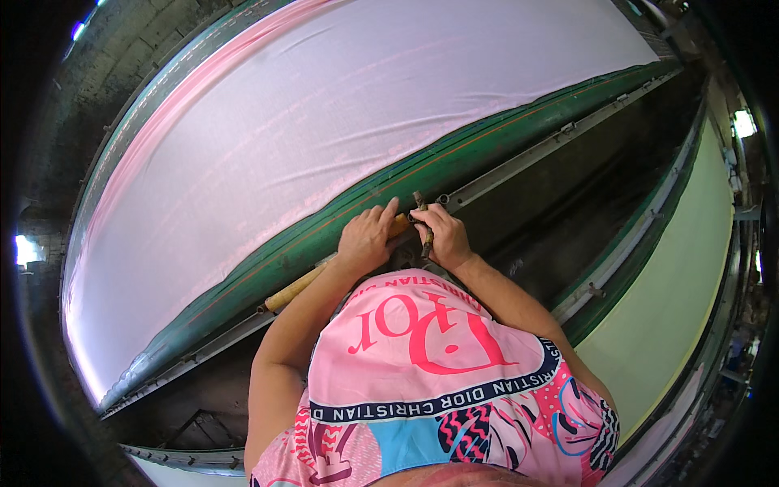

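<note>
Left hand (367, 237) clenched on a wooden stick (294, 289) lying along the green edge (341, 221) of the cloth-covered surface (341, 122); right hand (442, 235) grips a small metal tool (425, 231) at the rail (535, 154).

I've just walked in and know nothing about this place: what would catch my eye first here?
A broad sheet of pale pink fabric fills the upper left, stretched over a long table with a green edge. At that edge, in the middle, the left hand rests on a long wooden stick, while the right hand grips a small dark metal fitting on the grey rail. A second, pale green sheet lies on the right.
</note>
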A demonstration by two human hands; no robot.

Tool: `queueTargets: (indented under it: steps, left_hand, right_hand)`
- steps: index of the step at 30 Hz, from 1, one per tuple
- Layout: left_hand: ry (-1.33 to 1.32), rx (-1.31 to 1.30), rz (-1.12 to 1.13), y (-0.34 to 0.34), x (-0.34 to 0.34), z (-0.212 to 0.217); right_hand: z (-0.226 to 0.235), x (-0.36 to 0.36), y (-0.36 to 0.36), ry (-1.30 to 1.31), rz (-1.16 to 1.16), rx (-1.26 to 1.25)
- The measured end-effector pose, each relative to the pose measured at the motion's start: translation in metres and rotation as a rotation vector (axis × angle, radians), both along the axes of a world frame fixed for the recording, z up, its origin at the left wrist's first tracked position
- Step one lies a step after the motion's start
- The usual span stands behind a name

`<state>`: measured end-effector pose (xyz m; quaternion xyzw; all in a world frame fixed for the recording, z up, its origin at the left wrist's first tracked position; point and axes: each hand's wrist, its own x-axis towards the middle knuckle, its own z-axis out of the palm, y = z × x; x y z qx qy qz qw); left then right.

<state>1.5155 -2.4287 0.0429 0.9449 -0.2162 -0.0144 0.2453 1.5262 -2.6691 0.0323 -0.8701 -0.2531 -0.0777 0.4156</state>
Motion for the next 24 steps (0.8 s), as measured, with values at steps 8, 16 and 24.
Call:
queueTargets:
  steps: [8, 16, 24]
  left_hand:
    - [0.001, -0.036, -0.162, -0.024, 0.023, -0.011]
    - [0.054, -0.021, -0.160, -0.036, 0.030, -0.024]
    - [0.004, -0.008, -0.167, -0.036, 0.029, -0.023]
  right_hand:
    - [-0.001, -0.029, -0.003, -0.018, -0.195, 0.198]
    - [-0.005, -0.076, -0.018, -0.018, -0.252, -0.209]
    - [-0.002, -0.080, 0.002, -0.079, -0.311, -0.434]
